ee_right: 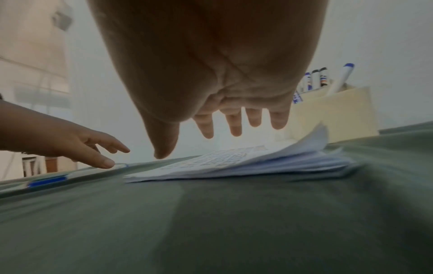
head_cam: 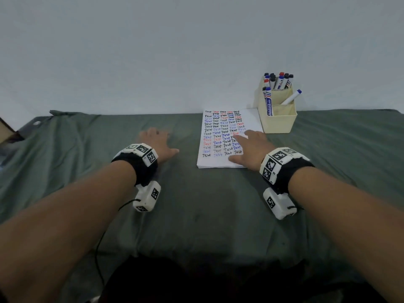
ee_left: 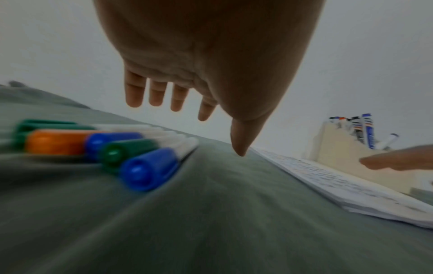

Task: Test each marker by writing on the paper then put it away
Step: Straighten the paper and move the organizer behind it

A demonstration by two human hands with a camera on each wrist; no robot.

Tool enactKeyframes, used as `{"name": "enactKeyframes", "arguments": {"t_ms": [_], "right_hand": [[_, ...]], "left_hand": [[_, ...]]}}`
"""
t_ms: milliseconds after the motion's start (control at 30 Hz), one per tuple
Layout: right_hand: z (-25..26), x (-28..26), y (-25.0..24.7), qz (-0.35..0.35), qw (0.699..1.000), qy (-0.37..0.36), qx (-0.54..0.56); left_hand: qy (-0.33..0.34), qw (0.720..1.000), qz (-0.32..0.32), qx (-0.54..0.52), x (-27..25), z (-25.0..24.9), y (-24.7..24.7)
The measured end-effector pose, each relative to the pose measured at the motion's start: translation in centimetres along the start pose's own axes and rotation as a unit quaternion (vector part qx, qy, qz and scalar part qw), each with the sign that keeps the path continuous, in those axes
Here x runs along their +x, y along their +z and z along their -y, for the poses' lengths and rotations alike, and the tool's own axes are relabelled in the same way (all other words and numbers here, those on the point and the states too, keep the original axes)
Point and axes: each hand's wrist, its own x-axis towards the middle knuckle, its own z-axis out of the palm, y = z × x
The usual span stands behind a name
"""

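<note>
A stack of white paper (head_cam: 216, 136) covered with rows of "Test" in black, red and blue lies on the green cloth. My right hand (head_cam: 242, 147) is spread over its lower right part, fingers straight and holding nothing; the right wrist view shows the right hand (ee_right: 199, 144) just above the sheets (ee_right: 234, 163). My left hand (head_cam: 157, 138) is open over the cloth left of the paper. Below it in the left wrist view lie several capped markers (ee_left: 145, 166), with blue, green and orange caps. The head view hides them.
A cream holder (head_cam: 279, 121) stands at the paper's far right corner against the wall, with several capped markers (head_cam: 278, 80) upright in it. A blue-capped marker (ee_right: 46, 182) lies on the cloth (head_cam: 196, 204) near the left hand. A black cable hangs from my left wrist.
</note>
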Motion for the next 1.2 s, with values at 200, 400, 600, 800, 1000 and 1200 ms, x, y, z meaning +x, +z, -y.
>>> {"name": "enactKeyframes", "arguments": {"t_ms": [200, 400, 600, 800, 1000, 1200], "right_hand": [[3.5, -2.2, 2.1, 0.033, 0.997, -0.071, -0.002], [4.2, -3.2, 2.6, 0.019, 0.997, -0.071, -0.005], [3.4, -3.0, 3.2, 0.033, 0.998, -0.058, 0.003], [3.0, -2.3, 3.4, 0.036, 0.998, -0.046, 0.007], [0.8, -2.1, 3.4, 0.024, 0.999, -0.030, 0.025], [-3.2, -3.0, 2.7, -0.004, 1.000, 0.005, 0.031]], "left_hand": [[-0.072, 0.994, 0.073, -0.040, -2.4, 5.3, 1.5], [-0.044, 0.994, 0.045, -0.086, -2.8, 6.0, 1.8], [-0.071, 0.996, 0.020, -0.051, -2.1, 6.2, 3.0], [-0.060, 0.992, 0.008, -0.113, -1.0, 5.4, 3.3], [0.000, 0.998, 0.022, -0.060, -0.1, 5.6, 2.1], [0.010, 0.998, 0.000, -0.059, 0.0, 5.4, 2.0]]}}
